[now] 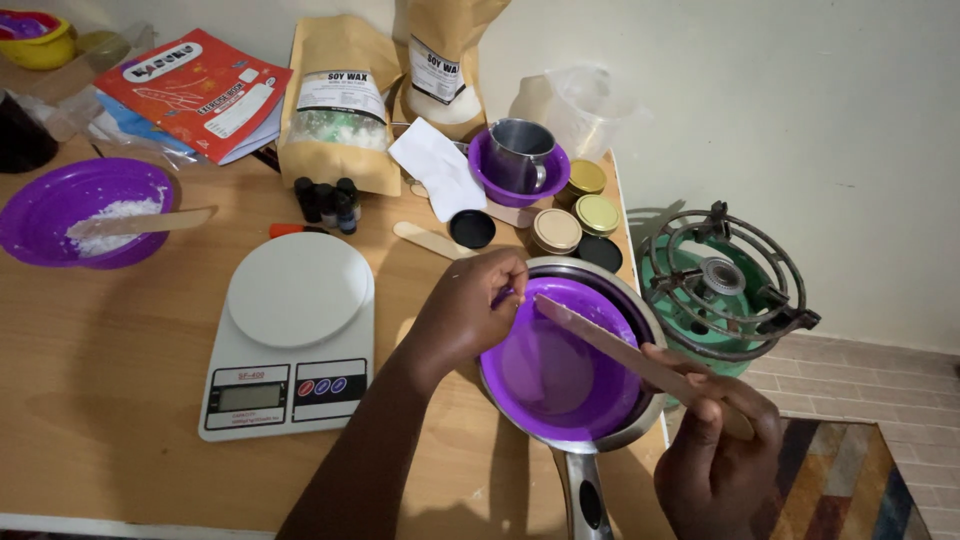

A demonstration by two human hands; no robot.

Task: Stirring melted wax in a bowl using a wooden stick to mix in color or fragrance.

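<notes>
A purple bowl (pixel 560 365) sits nested in a metal pan (pixel 610 285) at the near right edge of the wooden table (pixel 110 370), the pan's handle pointing toward the near edge. The left hand (pixel 465 315) pinches the bowl's left rim between thumb and fingers, steadying it. The right hand (pixel 715 450) is closed around the near end of a flat wooden stick (pixel 625 350), which slants up and left across the bowl, its far tip resting near the bowl's upper rim close to the left hand's fingers.

Just left of the pan stands a white kitchen scale (pixel 290 345) with a round platform. Beyond the pan lie several small round tins (pixel 575 210), some with gold lids, and a black lid (pixel 472 229). Farther back, a metal mug (pixel 520 155) stands in a second purple bowl (pixel 492 180), next to two tan paper pouches (pixel 340 100) and a cluster of small dark bottles (pixel 327 203). At the far left, a purple plate (pixel 50 215) holds white powder with another wooden stick (pixel 140 222) laid across it. Off the table's right side, a green gas burner (pixel 715 290) stands on the floor by the wall.
</notes>
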